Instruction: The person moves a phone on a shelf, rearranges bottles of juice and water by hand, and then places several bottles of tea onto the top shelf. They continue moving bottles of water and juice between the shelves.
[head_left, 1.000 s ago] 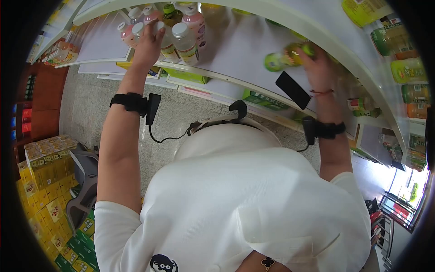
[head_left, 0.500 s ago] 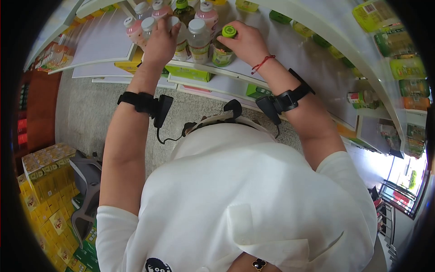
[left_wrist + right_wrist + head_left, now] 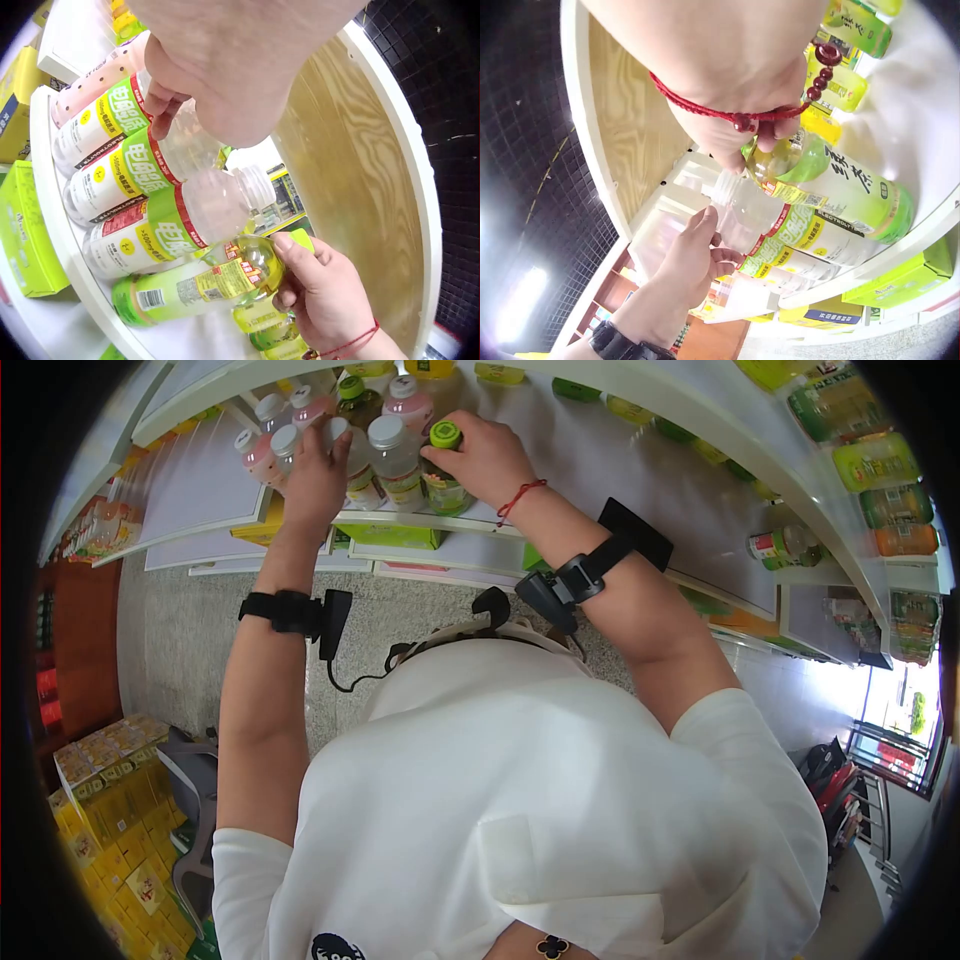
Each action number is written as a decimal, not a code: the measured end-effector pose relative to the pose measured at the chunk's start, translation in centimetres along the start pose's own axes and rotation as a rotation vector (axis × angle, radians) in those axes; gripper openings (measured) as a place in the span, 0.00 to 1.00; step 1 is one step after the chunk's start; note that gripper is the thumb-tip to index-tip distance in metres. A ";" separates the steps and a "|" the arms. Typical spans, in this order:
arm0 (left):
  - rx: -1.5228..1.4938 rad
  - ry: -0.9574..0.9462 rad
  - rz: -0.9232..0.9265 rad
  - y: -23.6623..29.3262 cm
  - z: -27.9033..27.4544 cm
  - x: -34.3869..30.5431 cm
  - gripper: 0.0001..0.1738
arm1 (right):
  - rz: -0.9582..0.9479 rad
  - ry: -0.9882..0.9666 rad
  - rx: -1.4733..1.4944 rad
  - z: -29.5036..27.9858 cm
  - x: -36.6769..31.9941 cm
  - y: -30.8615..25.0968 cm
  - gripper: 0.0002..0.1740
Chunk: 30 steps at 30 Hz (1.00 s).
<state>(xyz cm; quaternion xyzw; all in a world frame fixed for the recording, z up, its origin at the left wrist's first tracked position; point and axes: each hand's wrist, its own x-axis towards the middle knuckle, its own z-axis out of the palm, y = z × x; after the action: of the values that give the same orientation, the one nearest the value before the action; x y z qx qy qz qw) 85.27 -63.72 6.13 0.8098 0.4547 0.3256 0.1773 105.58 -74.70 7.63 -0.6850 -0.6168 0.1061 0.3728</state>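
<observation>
My right hand (image 3: 490, 458) pinches a green tea bottle (image 3: 862, 187) just under its green cap. The bottle stands upright at the right end of the front row, beside a clear electrolyte drink bottle with a white cap (image 3: 398, 465). My left hand (image 3: 318, 478) is over the same row, thumb and fingers around the top of another electrolyte bottle (image 3: 127, 176), partly hidden by the hand. Left of it stand one more electrolyte bottle (image 3: 286, 442) and a pink drink bottle (image 3: 258, 458). Behind them are pink bottles (image 3: 408, 402) and a dark green-capped bottle (image 3: 357, 402).
The white shelf edge (image 3: 560, 542) runs below the bottles, and an upper shelf edge (image 3: 600, 388) curves above. Green boxes (image 3: 395, 536) lie on a lower shelf. A lone bottle (image 3: 785, 547) lies to the right. Yellow cartons (image 3: 115, 810) and a grey chair (image 3: 195, 790) are at lower left.
My right hand has carried the green tea bottle leftward from the right part of the shelf to the end of the front row. My left hand has stayed at the bottles.
</observation>
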 end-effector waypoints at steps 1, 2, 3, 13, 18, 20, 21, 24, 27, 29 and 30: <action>0.008 0.001 -0.008 0.1 0.0 0.0 0.26 | 0.001 0.010 -0.003 -0.2 0.0 0.1 0.21; 0.016 -0.021 -0.049 0.4 -0.2 0.1 0.25 | -0.003 0.004 0.072 -0.5 0.0 0.2 0.22; 0.011 -0.022 -0.038 -0.2 0.0 0.1 0.25 | -0.005 -0.004 0.145 -0.7 0.0 0.5 0.23; -0.130 -0.134 -0.215 -0.5 -0.4 0.8 0.25 | 0.122 0.076 0.336 -10.2 -7.0 10.9 0.28; 0.027 0.019 0.198 -5.0 0.6 1.3 0.27 | 0.429 0.253 -0.381 -25.0 -13.9 28.5 0.18; 0.000 -0.048 0.004 -2.4 -0.6 0.9 0.27 | 0.194 0.393 -1.139 -32.5 -16.9 37.5 0.19; -0.030 -0.116 -0.182 -1.4 -1.2 0.8 0.27 | 0.469 0.209 -1.546 -36.1 -18.1 36.9 0.19; 0.038 0.038 -0.164 0.3 -2.0 0.9 0.26 | 0.439 0.283 -1.385 -41.2 -18.7 36.3 0.21; 0.198 0.093 0.005 -1.2 -2.0 0.8 0.26 | 0.583 0.295 -1.157 -45.5 -19.5 42.1 0.23; -0.014 0.166 0.042 0.9 -1.6 0.6 0.25 | 0.653 0.288 -0.973 -45.9 -26.4 40.5 0.24; -0.048 0.171 0.035 2.6 -1.5 0.2 0.25 | 0.681 0.272 -0.866 -47.3 -25.9 42.9 0.25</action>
<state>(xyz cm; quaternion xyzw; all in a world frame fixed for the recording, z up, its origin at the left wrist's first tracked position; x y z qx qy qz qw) 85.94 -64.86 8.76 0.7824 0.4459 0.4075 0.1516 161.47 -114.91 5.07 -0.9431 -0.2949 -0.1315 0.0789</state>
